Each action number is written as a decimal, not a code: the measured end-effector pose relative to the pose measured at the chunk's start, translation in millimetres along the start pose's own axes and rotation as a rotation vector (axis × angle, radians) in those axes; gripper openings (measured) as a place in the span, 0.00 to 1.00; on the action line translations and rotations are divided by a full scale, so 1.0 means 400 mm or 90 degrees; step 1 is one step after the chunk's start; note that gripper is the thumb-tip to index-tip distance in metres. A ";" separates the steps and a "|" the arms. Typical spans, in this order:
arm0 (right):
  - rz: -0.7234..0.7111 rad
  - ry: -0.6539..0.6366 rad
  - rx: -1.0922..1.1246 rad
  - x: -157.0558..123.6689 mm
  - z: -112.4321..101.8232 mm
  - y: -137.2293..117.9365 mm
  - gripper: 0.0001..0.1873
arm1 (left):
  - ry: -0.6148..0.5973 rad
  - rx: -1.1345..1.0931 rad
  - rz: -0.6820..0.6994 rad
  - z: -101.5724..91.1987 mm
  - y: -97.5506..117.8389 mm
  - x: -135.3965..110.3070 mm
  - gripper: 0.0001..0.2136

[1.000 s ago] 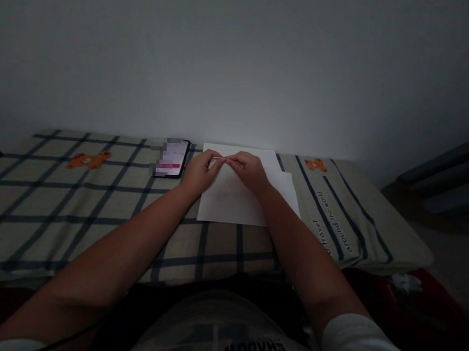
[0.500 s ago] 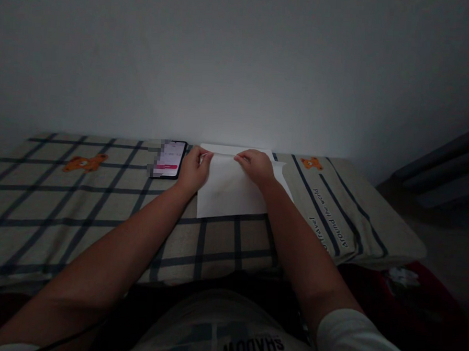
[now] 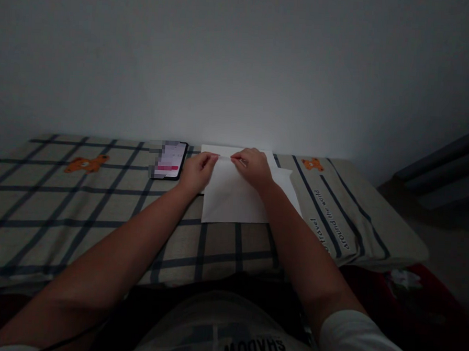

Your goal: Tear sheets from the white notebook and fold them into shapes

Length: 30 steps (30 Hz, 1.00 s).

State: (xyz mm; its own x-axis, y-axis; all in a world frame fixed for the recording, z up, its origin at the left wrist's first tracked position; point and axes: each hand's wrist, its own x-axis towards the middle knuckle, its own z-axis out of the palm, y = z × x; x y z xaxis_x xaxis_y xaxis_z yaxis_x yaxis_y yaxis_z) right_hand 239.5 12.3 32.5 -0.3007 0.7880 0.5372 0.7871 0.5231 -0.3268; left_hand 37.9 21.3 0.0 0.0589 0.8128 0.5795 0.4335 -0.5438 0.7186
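Observation:
Both hands pinch the far edge of a white sheet of paper (image 3: 233, 196), which hangs toward me over the checked cloth. My left hand (image 3: 198, 171) is closed on the edge's left part, thumb and forefinger together. A short way to the right, my right hand (image 3: 253, 167) grips the same edge, its fingertips close to those of the left. Behind them, near the wall, lies another white sheet (image 3: 236, 150), partly covered by the hands and the front paper.
A phone (image 3: 169, 164) with a lit screen lies left of my left hand. The table is covered by a checked cloth (image 3: 111, 205) with bear prints. A pale wall (image 3: 240, 66) rises directly behind it. A dark red floral cloth (image 3: 420, 305) is at lower right.
The held sheet has shifted slightly right and toward me. My left hand has slid rightward along its edge, so the two hands' fingertips are closer together. The phone has stayed put.

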 end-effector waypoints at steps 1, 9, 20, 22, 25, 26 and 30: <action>-0.019 -0.004 0.014 0.000 0.003 -0.013 0.13 | -0.018 0.015 0.022 -0.001 0.006 -0.004 0.12; -0.061 0.035 0.024 -0.005 0.020 -0.043 0.10 | -0.067 0.159 0.064 -0.012 0.042 -0.015 0.15; -0.019 0.030 -0.048 -0.007 0.016 -0.071 0.10 | -0.048 0.178 0.104 -0.014 0.052 -0.023 0.17; -0.007 0.024 -0.046 -0.006 0.014 -0.076 0.11 | -0.045 0.169 0.097 -0.012 0.048 -0.023 0.17; 0.004 0.019 -0.039 -0.004 0.011 -0.077 0.11 | -0.046 0.153 0.101 -0.010 0.041 -0.020 0.17; 0.009 0.019 -0.037 -0.004 0.010 -0.075 0.10 | -0.047 0.150 0.104 -0.009 0.039 -0.019 0.17; 0.027 0.016 -0.023 -0.002 0.009 -0.064 0.09 | -0.034 0.128 0.094 -0.006 0.037 -0.016 0.16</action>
State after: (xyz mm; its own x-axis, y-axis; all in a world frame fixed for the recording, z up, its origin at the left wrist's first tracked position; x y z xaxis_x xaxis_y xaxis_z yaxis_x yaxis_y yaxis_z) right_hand 217.5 -0.6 37.5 -0.2537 0.8002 0.5435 0.8180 0.4774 -0.3210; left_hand 41.8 7.7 7.7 0.1808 0.7404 0.6475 0.5858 -0.6098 0.5338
